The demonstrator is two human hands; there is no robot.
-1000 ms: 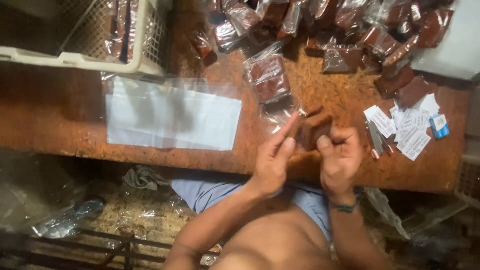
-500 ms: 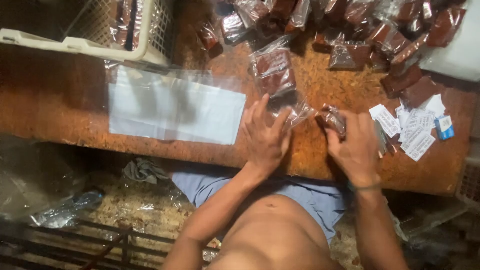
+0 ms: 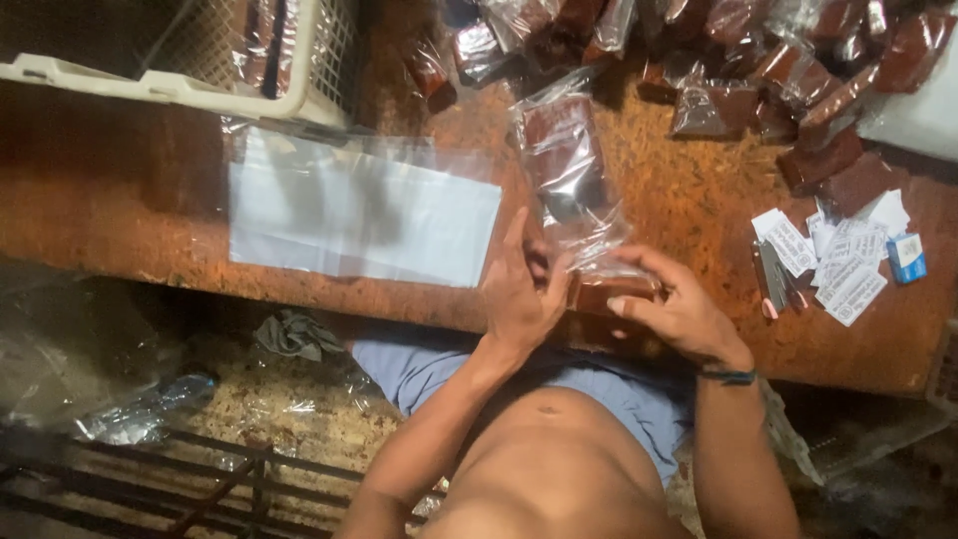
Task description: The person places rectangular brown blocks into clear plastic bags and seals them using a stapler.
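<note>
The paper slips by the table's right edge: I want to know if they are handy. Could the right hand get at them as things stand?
Probably yes. The paper slips lie loose on the table, just beyond the right hand, with bare tabletop between. But that hand holds a brown block at a clear bag, so it is busy.

I have a single view to work from, the camera worn on the head, and it looks steeply down over the bare torso onto the near edge of the rust-brown table (image 3: 120, 215). It sits close: the left hand (image 3: 519, 294) and right hand (image 3: 674, 314) fall just below the middle of the picture, and I see the forearms run out through the bottom edge. The far part of the table fills the top, with the white basket (image 3: 190, 90) cut off at far left and the heap of brown packets (image 3: 788, 70) cut off at far right. The floor shows at near left.
</note>
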